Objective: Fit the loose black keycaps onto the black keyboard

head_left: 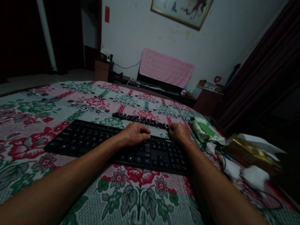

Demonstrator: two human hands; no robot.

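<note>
Dim bedroom, head view. A floral bedspread (pixel 136 200) in red, green and white fills the near and middle ground and serves as your work surface. On the far wall hangs a framed picture (pixel 183 1), and below it a pink cloth (pixel 166 68) drapes over a dark unit.

A black keyboard (pixel 86 140) lies flat on the bedspread, centre-left, with its long side across your view. Just beyond its far edge, and apart from it, a row of black keycaps (pixel 137 119) runs left to right on the cover.

Your left hand (pixel 134 134) rests palm down on the keyboard's far edge, right of its middle. The fingers are loosely bent and point right, and nothing shows in its grasp.

Your right hand (pixel 180 132) sits at the far right corner of the keyboard, with its fingers drawn narrow at the right end of the keycap row and touching it. Whether it pinches a keycap cannot be told — the light is too poor.

To the right of that hand lie a green-and-white packet (pixel 203 130), a gold box (pixel 248 153) and some white wads (pixel 254 177) near the bed's right edge. All are clear of both hands.
</note>
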